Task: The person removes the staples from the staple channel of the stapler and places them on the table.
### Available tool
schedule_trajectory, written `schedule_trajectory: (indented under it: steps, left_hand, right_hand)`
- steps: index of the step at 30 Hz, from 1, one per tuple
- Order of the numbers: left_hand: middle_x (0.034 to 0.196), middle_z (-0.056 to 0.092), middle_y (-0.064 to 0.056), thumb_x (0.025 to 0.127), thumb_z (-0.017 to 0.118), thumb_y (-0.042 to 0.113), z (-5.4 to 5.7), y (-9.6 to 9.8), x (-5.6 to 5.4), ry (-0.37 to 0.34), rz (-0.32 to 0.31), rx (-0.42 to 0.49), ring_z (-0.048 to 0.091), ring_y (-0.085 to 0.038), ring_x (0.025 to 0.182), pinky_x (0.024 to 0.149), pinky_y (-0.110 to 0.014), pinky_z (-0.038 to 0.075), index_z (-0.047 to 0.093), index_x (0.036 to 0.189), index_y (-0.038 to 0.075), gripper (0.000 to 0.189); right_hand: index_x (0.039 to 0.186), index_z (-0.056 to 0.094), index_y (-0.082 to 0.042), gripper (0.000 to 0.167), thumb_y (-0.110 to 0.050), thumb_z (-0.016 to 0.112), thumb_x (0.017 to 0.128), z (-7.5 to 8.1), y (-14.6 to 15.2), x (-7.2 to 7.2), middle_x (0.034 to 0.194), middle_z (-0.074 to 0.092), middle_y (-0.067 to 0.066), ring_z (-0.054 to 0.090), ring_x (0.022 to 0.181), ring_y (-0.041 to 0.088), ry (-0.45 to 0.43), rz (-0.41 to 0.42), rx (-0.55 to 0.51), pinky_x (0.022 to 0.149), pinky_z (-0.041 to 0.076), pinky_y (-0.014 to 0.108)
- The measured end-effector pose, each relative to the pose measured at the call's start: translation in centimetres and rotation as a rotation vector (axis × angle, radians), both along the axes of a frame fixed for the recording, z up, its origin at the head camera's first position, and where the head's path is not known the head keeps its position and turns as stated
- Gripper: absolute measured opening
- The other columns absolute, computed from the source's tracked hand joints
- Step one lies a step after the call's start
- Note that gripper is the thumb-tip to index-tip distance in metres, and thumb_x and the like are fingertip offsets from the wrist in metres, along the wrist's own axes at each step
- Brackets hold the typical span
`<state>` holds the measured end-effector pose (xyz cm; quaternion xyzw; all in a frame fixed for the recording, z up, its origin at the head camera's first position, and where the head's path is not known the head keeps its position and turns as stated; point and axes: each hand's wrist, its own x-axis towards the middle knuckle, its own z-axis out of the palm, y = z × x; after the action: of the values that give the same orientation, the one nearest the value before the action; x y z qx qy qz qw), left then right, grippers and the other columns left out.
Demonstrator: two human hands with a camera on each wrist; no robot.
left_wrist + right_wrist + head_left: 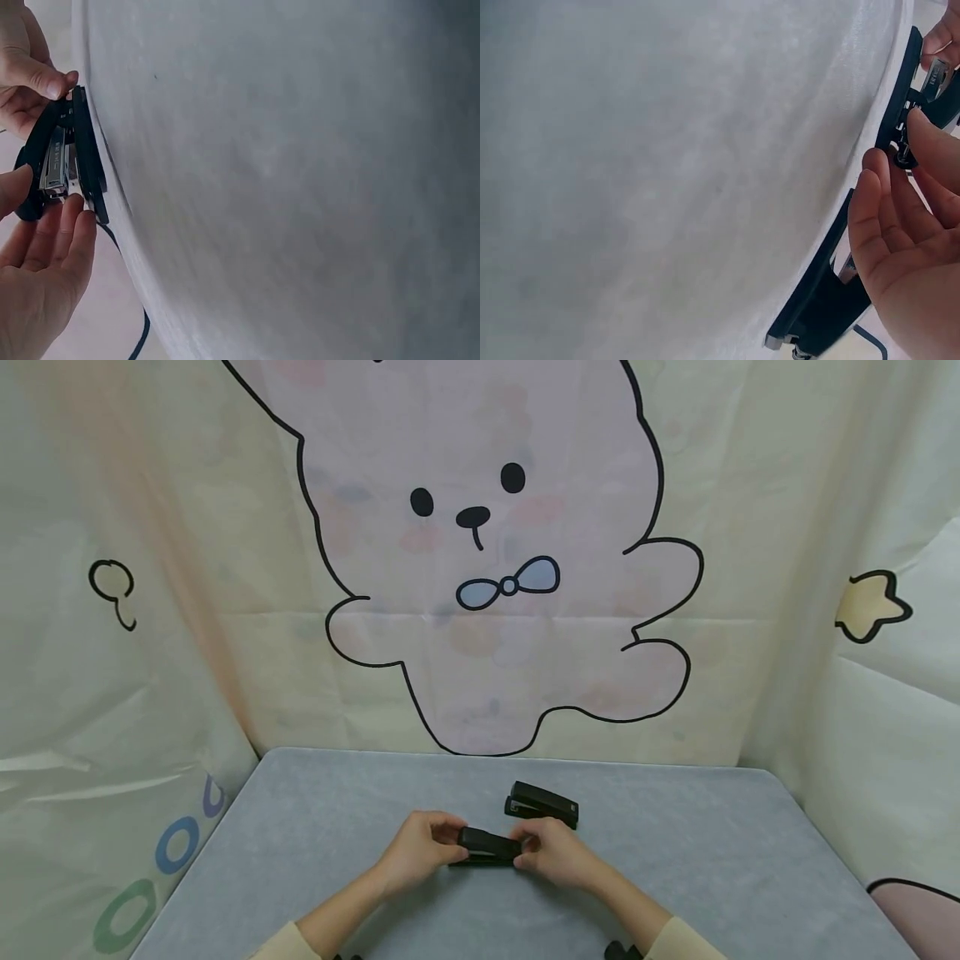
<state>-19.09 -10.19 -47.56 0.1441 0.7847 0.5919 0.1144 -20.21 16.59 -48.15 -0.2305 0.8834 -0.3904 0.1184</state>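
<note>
At the near middle of the grey table, the following is observed.

Held item: a black stapler, lying lengthwise between the two hands, its base on or just above the table top; which of the two cannot be told.

Left hand: grips the left end of the stapler. In the left wrist view the thumb and fingers are curled round that end, clamped on it.

Right hand: grips the right end of the stapler. In the right wrist view the fingertips press on the metal parts at that end, the fingers bent round it.

Stapler condition: in the left wrist view the black top arm stands slightly apart from the base, and the silver staple channel shows between them.

Second item: another black stapler, closed, resting on the table just behind the right hand, apart from it. Nobody touches it.

Sleeves: cream-coloured cuffs at both forearms, at the lower edge of the head view.

Backdrop: a pale curtain printed with a large pink rabbit wearing a blue bow, hung close behind the table.

Cable: a dark cord hangs below the table edge in the left wrist view.
</note>
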Motion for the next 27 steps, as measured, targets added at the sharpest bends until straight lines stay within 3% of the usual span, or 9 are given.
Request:
schedule_trajectory:
  steps: [8,27]
  left_hand:
    - [0.095,0.076,-0.010,0.081,0.083,-0.005,0.2,1.1,1.0,0.018,-0.043,0.049,0.070,-0.017,0.084,0.069,-0.023,0.054,0.075,0.111,-0.005,0.032]
    - [0.086,0.072,-0.002,0.076,0.083,-0.009,-0.5,4.3,2.7,-0.004,-0.082,0.031,0.067,-0.013,0.077,0.067,-0.022,0.052,0.076,0.101,0.000,0.027]
  right_hand:
    - [0.102,0.076,-0.011,0.019,-0.006,0.085,0.085,0.5,1.5,1.3,0.093,0.071,-0.005,0.062,0.079,0.007,0.006,0.029,-0.005,0.066,0.049,0.027]
    - [0.101,0.077,-0.011,0.019,-0.006,0.085,0.085,0.8,4.7,3.5,0.091,0.070,-0.007,0.058,0.076,0.004,-0.038,0.051,-0.010,0.066,0.049,0.027]
